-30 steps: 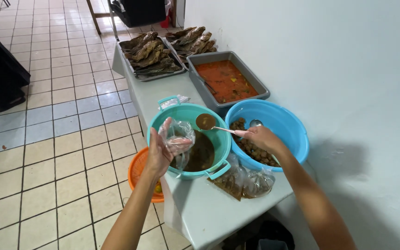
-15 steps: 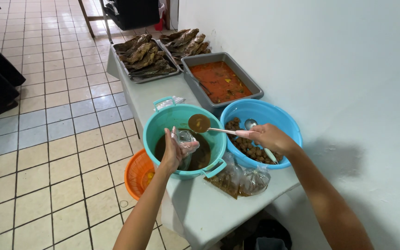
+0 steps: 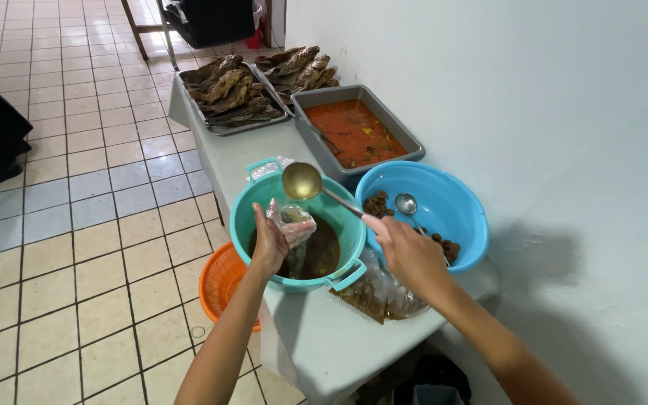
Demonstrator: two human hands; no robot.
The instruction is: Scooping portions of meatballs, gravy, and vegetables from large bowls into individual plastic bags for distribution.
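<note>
The ladle (image 3: pixel 303 181) now hangs right over the mouth of the bag (image 3: pixel 292 225), its bowl tipped toward the opening; half a second ago it sat higher and further back over the teal basin (image 3: pixel 264 201), and a second ago the bag was held wider and closer to the basin's near rim. So the brown liquid is at the point of going into the bag — the bag already shows a little dark fluid low down, over the basin.

The left hand (image 3: pixel 270 244) has its fingers (image 3: pixel 280 221) curled and pinched on the bag's rim, holding the mouth open. The right hand (image 3: pixel 406 251) closes round the ladle handle, thumb on top, fingers wrapped beneath.

Beside it, on the bench (image 3: pixel 324 337), a blue basin (image 3: pixel 459 217) holds dark pieces and a spoon (image 3: pixel 406 204) — filled bags (image 3: pixel 380 292) lie just in front of it
</note>
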